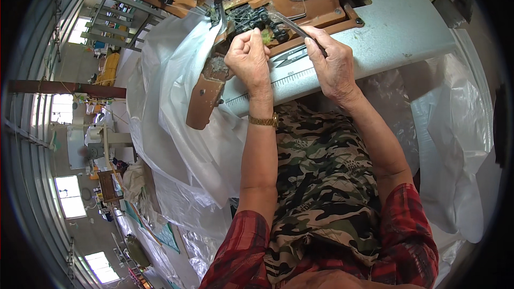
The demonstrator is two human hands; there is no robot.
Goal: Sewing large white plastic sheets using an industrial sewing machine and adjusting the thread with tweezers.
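sewing machine [324, 5]: orangey brown on my feed
tabletop [396, 27]: pale grey
apron [326, 182]: camo, I'm getting green, tan, black
sleeves [409, 230]: red-and-black plaid
watch [262, 121]: gold, I'd say

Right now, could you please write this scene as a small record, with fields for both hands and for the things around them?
left hand: curled close to the dark parts; whether it holds anything, cannot tell
right hand: grips a thin metal tool, tip toward those parts
machine: brown, opened, inner parts showing
table: pale, measuring marks along near edge
at left: white plastic sheet
left wrist: gold-coloured watch
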